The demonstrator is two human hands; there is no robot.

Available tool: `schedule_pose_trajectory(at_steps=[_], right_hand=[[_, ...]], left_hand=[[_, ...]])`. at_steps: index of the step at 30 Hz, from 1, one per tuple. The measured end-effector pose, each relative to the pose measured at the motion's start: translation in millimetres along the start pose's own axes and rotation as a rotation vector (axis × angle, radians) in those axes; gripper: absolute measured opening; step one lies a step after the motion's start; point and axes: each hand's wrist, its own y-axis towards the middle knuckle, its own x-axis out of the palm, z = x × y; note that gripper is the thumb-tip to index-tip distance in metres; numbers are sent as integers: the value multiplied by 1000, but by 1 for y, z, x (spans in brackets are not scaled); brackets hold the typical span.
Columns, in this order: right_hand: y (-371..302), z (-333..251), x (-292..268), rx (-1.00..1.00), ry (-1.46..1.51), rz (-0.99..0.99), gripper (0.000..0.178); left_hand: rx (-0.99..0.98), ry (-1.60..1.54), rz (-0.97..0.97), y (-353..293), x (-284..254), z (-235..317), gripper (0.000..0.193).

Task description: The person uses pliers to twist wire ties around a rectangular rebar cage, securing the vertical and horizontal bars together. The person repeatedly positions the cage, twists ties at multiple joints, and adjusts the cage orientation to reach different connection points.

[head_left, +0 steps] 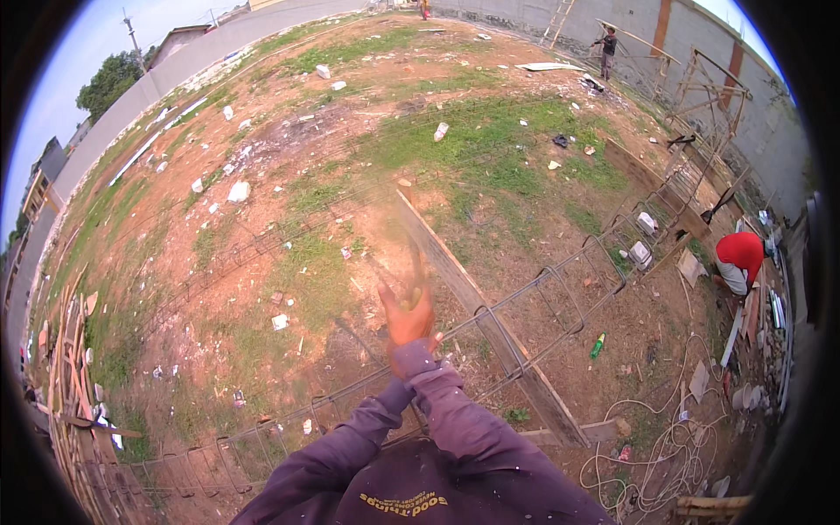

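The rebar cage [514,294], long bars ringed with bent stirrups, runs across the lower half of the frame, passing just by the hands and over a timber plank [500,337] right of centre. Because it appears to bear on that narrow plank, it could roll or slide if pushed sideways, most likely if the plank tips. Slender bars between stirrups may also flex under a hard press, and a finger could be pinched where steel meets timber.

Its long axis is a diagonal, rising from the lower left of the frame toward the upper right; the plank lies crosswise, from near the centre down to the lower right.

The right hand [409,317] is at the centre, fingers away from the body and blurred with a smeared shape beyond them, so I cannot tell whether it grasps anything. The left sleeve [354,429] ends against the right wrist; the left hand is mostly hidden, its grip unreadable.

Farther out, a tangle of rope at lower right could snag a foot. A green bottle [598,346] lies right of the plank, and a person in a red top [740,255] bends at the right edge.
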Motion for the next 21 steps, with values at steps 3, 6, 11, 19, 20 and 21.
schedule_pose_trajectory(at_steps=[3,6,11,19,20,21], right_hand=[[-16,9,-6,-22,176,-203,56],[11,17,-42,146,192,-281,55],[56,-31,-133,165,921,-235,38],[39,-20,-169,-290,309,-302,42],[26,-6,-166,-408,109,-368,47],[13,7,-167,-175,260,-581,49]], left_hand=[[149,-228,-240,-14,3,6,56],[322,-567,-420,7,-32,13,57],[407,-545,-626,14,-75,60,55],[349,-1815,-603,-31,-44,91,40],[177,-1843,-484,-43,-34,86,41],[99,-1890,-372,-53,-26,81,41]])
